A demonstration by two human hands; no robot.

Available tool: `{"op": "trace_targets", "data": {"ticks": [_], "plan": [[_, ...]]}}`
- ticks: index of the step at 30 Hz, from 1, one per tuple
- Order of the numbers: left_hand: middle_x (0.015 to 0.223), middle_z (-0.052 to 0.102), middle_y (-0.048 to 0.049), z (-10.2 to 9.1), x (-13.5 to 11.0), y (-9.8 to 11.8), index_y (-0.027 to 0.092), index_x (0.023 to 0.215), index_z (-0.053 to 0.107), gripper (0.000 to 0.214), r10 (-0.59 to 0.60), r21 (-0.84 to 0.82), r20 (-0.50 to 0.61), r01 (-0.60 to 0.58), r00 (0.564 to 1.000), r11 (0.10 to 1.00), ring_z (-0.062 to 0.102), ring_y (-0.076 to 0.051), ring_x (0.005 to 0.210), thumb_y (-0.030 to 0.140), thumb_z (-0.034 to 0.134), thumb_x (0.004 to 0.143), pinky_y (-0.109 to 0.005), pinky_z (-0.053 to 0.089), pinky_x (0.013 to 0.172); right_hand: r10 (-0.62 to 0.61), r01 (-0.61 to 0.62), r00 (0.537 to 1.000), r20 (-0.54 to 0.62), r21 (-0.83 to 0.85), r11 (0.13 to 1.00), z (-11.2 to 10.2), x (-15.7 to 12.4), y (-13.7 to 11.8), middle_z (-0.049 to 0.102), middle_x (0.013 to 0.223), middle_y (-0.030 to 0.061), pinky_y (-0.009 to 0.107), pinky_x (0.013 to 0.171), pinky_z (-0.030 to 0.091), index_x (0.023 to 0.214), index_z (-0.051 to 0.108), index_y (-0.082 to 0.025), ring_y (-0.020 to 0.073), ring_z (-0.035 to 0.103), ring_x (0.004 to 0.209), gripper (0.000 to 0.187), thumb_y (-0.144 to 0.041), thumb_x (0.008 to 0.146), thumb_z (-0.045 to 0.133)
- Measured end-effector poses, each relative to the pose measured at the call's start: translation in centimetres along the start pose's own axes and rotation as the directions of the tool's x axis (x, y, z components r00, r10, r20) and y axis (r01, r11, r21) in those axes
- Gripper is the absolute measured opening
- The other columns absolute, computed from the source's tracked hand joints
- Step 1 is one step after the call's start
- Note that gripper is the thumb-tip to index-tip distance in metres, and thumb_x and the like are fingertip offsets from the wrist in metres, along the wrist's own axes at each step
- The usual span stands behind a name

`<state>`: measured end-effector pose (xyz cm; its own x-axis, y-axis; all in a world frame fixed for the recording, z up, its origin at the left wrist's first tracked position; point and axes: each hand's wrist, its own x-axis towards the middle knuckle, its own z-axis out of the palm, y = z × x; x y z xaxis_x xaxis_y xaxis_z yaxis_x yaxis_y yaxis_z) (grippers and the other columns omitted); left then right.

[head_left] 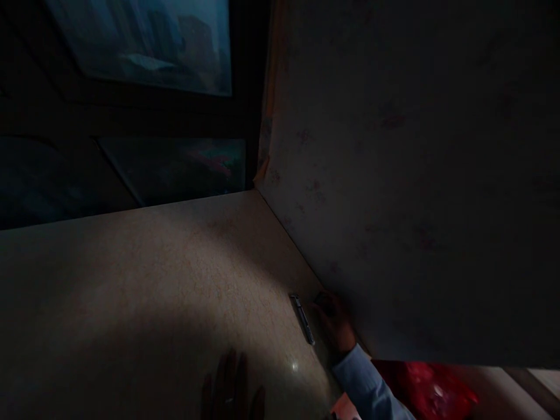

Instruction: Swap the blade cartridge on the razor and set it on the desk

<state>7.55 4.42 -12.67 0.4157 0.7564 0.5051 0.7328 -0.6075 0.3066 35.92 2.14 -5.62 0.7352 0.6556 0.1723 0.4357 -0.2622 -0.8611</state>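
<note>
My left hand [228, 388] is low in the middle of the view, in deep shadow. Its fingers are stretched out and apart over the stone-like surface [184, 274], a ring shows on one of them, and it holds nothing. By the foot of the wall, my right hand [338, 326] has its fingers curled around a small dark object [324, 303], whose kind I cannot make out. Just left of that hand lies a slim dark and silver tool [303, 319], pen-like in shape, apart from the fingers. A light blue sleeve covers my right forearm.
A pale wall [406, 175] with faint reddish flowers rises close on the right. Dark-framed window panes [170, 169] stand behind the surface. At the lower right are a shiny red bag-like thing [431, 391] and an orange-red item [345, 406] near my sleeve. The light is dim.
</note>
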Motion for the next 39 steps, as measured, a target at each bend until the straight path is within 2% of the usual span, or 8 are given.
{"op": "trace_targets", "data": {"ticks": [7, 11, 16, 21, 28, 33, 39], "plan": [[0.146, 0.05, -0.0192, -1.0, 0.5, -0.8, 0.02, 0.157, 0.019, 0.071, 0.09, -0.009, 0.076, -0.09, 0.993, 0.996, 0.043, -0.034, 0.138, 0.033, 0.048, 0.094, -0.058, 0.031, 0.111, -0.135, 0.136, 0.99, 0.027, -0.041, 0.99, -0.7, -1.7, -3.8, 0.074, 0.079, 0.0079, 0.034, 0.061, 0.056, 0.111, 0.064, -0.018, 0.0253, 0.071, 0.073, 0.05, -0.057, 0.08, 0.069], [0.147, 0.049, -0.0198, -1.1, 0.7, -1.1, 0.018, 0.155, 0.025, 0.071, 0.116, -0.001, 0.044, -0.116, 0.992, 0.993, 0.046, -0.034, 0.135, 0.036, 0.052, 0.092, -0.055, 0.033, 0.109, -0.254, 0.256, 0.966, 0.045, -0.06, 0.965, -0.4, -2.2, -5.4, 0.073, 0.076, 0.0055, 0.035, 0.068, 0.057, 0.106, 0.063, -0.02, 0.0237, 0.071, 0.071, 0.041, -0.05, 0.081, 0.072], [0.146, 0.051, -0.0196, -1.2, 0.9, -1.1, 0.018, 0.151, 0.034, 0.066, 0.141, -0.026, -0.005, -0.141, 0.99, 0.99, 0.046, -0.034, 0.136, 0.034, 0.055, 0.091, -0.054, 0.035, 0.108, -0.324, 0.326, 0.945, 0.042, -0.052, 0.944, 0.1, -2.5, -5.7, 0.073, 0.076, 0.0047, 0.03, 0.064, 0.058, 0.108, 0.06, -0.019, 0.0213, 0.072, 0.071, 0.035, -0.045, 0.086, 0.07], [0.141, 0.055, -0.0217, -1.3, 1.4, -0.7, 0.013, 0.142, 0.045, 0.055, 0.146, 0.005, -0.053, -0.146, 0.988, 0.989, 0.048, -0.036, 0.133, 0.034, 0.053, 0.092, -0.055, 0.036, 0.106, -0.395, 0.391, 0.918, -0.021, -0.107, 0.914, -0.2, -2.0, -4.5, 0.073, 0.074, 0.0039, 0.028, 0.06, 0.057, 0.108, 0.061, -0.019, 0.0196, 0.072, 0.067, 0.037, -0.049, 0.086, 0.068], [0.139, 0.057, -0.0216, -2.1, 1.8, -0.1, 0.011, 0.135, 0.051, 0.049, 0.153, 0.026, -0.054, -0.151, 0.987, 0.988, 0.05, -0.036, 0.131, 0.034, 0.052, 0.092, -0.056, 0.037, 0.106, -0.377, 0.375, 0.926, 0.004, -0.129, 0.918, -1.1, -1.7, -3.3, 0.073, 0.072, 0.0024, 0.027, 0.059, 0.056, 0.109, 0.057, -0.021, 0.019, 0.072, 0.064, 0.033, -0.044, 0.087, 0.063], [0.141, 0.055, -0.0199, -2.2, 1.8, -0.3, 0.013, 0.137, 0.048, 0.05, 0.164, 0.026, -0.04, -0.163, 0.986, 0.986, 0.048, -0.035, 0.133, 0.036, 0.05, 0.093, -0.056, 0.036, 0.108, -0.309, 0.316, 0.948, 0.075, -0.117, 0.941, -1.6, -2.0, -2.4, 0.072, 0.071, 0.0037, 0.027, 0.056, 0.054, 0.107, 0.056, -0.02, 0.0197, 0.071, 0.064, 0.033, -0.046, 0.087, 0.059], [0.143, 0.054, -0.02, -2.1, 1.6, -0.3, 0.015, 0.139, 0.047, 0.051, 0.154, 0.003, -0.045, -0.154, 0.987, 0.988, 0.048, -0.034, 0.134, 0.038, 0.05, 0.093, -0.056, 0.035, 0.109, -0.222, 0.235, 0.971, 0.093, -0.167, 0.958, -1.9, -1.8, -0.6, 0.073, 0.075, 0.0073, 0.029, 0.057, 0.054, 0.108, 0.058, -0.017, 0.0218, 0.071, 0.066, 0.038, -0.048, 0.085, 0.059]]}}
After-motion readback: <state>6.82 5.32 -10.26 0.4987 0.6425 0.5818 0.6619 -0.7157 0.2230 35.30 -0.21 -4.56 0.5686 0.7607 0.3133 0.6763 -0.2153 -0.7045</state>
